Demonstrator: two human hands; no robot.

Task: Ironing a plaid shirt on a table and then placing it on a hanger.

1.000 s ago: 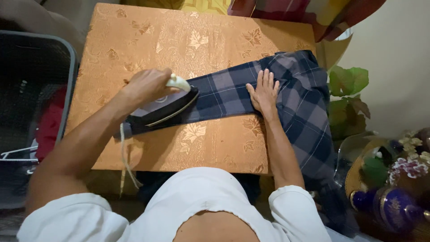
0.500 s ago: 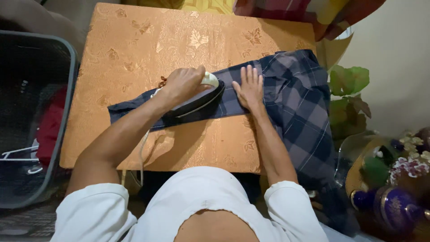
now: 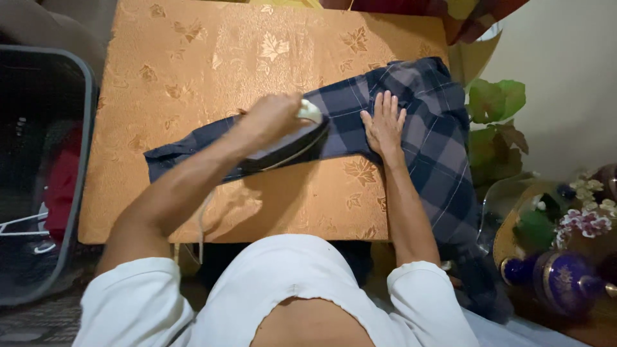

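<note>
A blue and grey plaid garment [image 3: 424,122] lies across the table [image 3: 193,58], which wears an orange leaf-patterned cover; one narrow part stretches to the left and the bulk hangs off the right edge. My left hand [image 3: 273,115] grips the pale handle of a dark clothes iron [image 3: 283,144] resting on the narrow part of the cloth. My right hand [image 3: 384,125] lies flat with fingers spread on the plaid cloth, just right of the iron's tip. The iron's cord [image 3: 202,218] trails down over the near table edge.
A dark laundry basket [image 3: 38,160] with red cloth inside stands to the left. Green leaves [image 3: 495,109], a blue vase [image 3: 553,279] and artificial flowers [image 3: 581,222] crowd the right side. Bright multicoloured fabric [image 3: 475,16] hangs at the far right corner.
My left hand has slid the iron rightward along the narrow strip, uncovering its left end. My right hand shifted on the cloth and now lies a little further right.
</note>
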